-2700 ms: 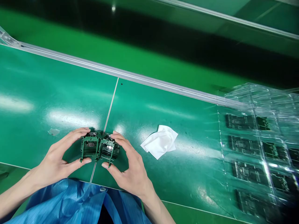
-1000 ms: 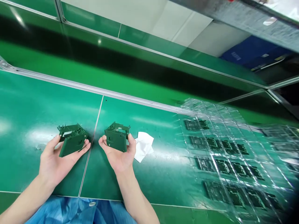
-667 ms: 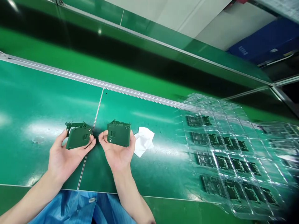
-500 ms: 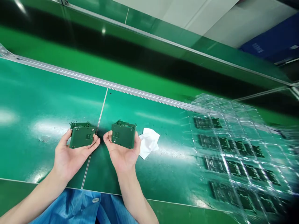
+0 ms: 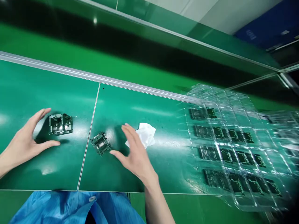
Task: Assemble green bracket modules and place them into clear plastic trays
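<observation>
Two dark green plastic frame parts lie on the green bench. The left frame part (image 5: 60, 124) rests just right of my left hand (image 5: 24, 142), whose fingers are spread in an open curve and hold nothing. The right frame part (image 5: 100, 144) lies tilted beside the seam line, a little left of my right hand (image 5: 134, 153). That hand is open too, thumb and fingers apart, hovering close to the part without touching it.
A crumpled white cloth (image 5: 143, 137) lies just behind my right hand. A clear plastic blister tray (image 5: 233, 146) with several dark green parts in its pockets fills the right side. An aluminium rail (image 5: 93, 75) runs along the bench's far edge. My blue smock (image 5: 70, 207) shows at the bottom.
Both hands have let go of the frame parts, which now lie on the bench. The hands have opened and drawn back; the left one moved left.
</observation>
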The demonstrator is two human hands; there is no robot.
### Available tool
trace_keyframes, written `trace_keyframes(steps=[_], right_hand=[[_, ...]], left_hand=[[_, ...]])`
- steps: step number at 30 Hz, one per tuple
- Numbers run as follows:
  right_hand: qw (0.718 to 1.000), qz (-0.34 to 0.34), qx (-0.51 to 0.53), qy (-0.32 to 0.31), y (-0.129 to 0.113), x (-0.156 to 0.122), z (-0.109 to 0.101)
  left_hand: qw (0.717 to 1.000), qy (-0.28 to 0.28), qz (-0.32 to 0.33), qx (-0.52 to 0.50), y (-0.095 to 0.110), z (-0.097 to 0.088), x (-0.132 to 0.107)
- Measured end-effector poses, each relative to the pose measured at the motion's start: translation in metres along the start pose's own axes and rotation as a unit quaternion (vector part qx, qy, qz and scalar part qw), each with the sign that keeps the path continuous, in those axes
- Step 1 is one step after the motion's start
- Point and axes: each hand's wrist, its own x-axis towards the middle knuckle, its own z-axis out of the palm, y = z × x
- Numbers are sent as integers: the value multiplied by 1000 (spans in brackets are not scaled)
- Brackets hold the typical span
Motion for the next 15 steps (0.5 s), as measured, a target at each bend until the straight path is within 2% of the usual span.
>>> trace_keyframes(steps=[2, 4, 6, 9, 12, 15], right_hand=[[998, 7, -49, 48, 12, -16, -15], [992, 20, -98, 79, 26, -29, -24], [985, 36, -145, 86, 38, -37, -25], [977, 51, -188, 88, 49, -41, -14], [974, 48, -183, 121, 50, -39, 0], [976, 38, -161, 143, 45, -37, 8]], left_hand=[[997, 35, 23, 57, 23, 0, -14], [997, 62, 28, 45, 52, 8, -31], [998, 41, 18, -50, 81, 26, -46], [982, 1, -47, -184, 116, 65, -54], [972, -25, -102, -211, 132, 100, -46], [969, -37, -118, -214, 133, 120, -31]])
